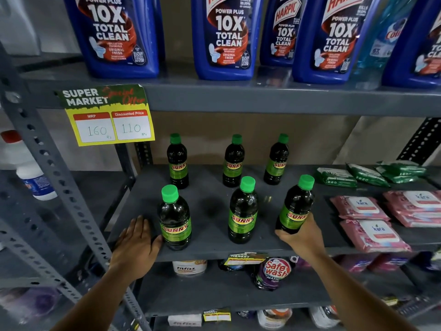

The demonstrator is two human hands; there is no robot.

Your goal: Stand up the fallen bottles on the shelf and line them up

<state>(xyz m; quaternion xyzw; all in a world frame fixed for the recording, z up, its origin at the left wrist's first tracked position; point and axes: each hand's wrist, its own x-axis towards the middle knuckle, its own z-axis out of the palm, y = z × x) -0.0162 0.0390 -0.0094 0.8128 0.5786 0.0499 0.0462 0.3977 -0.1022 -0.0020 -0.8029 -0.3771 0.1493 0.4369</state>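
Several dark Sunny bottles with green caps stand upright on the grey middle shelf (210, 201) in two rows. In the back row are a left bottle (177, 161), a middle bottle (233, 161) and a right bottle (276, 160). In the front row are a left bottle (175, 218), a middle bottle (243, 211) and a right bottle (296, 206). My left hand (136, 242) lies flat on the shelf's front edge, its thumb touching the front left bottle's base. My right hand (303, 237) grips the lower part of the front right bottle, which leans slightly to the right.
Pink Kara wipe packs (372, 232) and green packs (365, 175) lie at the right of the same shelf. Big blue Harpic bottles (224, 37) fill the shelf above, with a yellow price tag (109, 118) hanging from it. A perforated grey upright (55, 177) stands at the left.
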